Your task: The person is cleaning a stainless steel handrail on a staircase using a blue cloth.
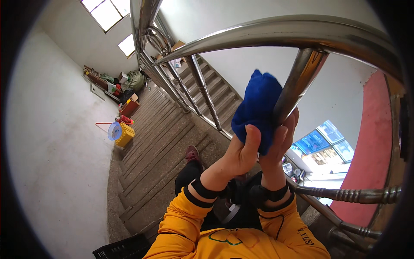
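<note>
Curved metal handrail [276, 32]; left hand [242, 154] clutching crumpled blue cloth [258, 101], right hand [281, 144] cupping tubular post [299, 82].

Blue cloth [257, 101] partly hides the left hand [239, 157] (its fingers).

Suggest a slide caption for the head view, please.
Left hand holding a blue cloth against a metal railing post, right hand close beside it, on a staircase.

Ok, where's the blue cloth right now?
Head view, right of centre: the blue cloth is in the left hand, against the metal post, below the curved handrail.
</note>
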A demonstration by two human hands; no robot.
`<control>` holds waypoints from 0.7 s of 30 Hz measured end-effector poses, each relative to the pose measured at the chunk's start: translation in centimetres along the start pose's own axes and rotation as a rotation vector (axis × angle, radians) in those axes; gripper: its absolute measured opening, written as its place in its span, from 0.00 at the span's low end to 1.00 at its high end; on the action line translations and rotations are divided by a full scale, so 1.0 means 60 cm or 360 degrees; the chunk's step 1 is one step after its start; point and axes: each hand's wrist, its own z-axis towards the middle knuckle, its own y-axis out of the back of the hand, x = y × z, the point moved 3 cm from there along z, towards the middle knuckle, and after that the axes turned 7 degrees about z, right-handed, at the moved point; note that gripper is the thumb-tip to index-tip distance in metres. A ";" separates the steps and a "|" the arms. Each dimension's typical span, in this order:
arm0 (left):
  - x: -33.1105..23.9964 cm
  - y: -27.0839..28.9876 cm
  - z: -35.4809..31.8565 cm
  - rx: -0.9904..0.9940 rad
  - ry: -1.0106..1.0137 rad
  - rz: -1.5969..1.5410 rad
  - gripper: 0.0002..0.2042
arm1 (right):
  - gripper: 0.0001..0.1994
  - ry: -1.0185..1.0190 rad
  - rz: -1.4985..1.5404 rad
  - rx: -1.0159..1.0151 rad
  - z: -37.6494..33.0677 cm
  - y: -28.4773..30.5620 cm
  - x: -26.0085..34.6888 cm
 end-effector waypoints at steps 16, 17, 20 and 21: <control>-0.051 -0.032 0.076 0.0183 -0.0146 -0.0009 0.18 | 0.18 -0.0011 -0.0358 -0.0053 -0.018 0.004 -0.064; -0.050 -0.033 0.076 0.0177 -0.0155 -0.0030 0.19 | 0.18 -0.0035 -0.0312 -0.0064 -0.014 0.003 -0.073; -0.039 -0.029 0.069 0.0162 -0.0214 0.0049 0.19 | 0.18 -0.0106 -0.0158 -0.0094 -0.049 0.012 -0.074; -0.035 -0.024 0.066 0.0161 -0.0216 0.0055 0.19 | 0.18 -0.0129 -0.0103 -0.0103 -0.064 0.009 -0.072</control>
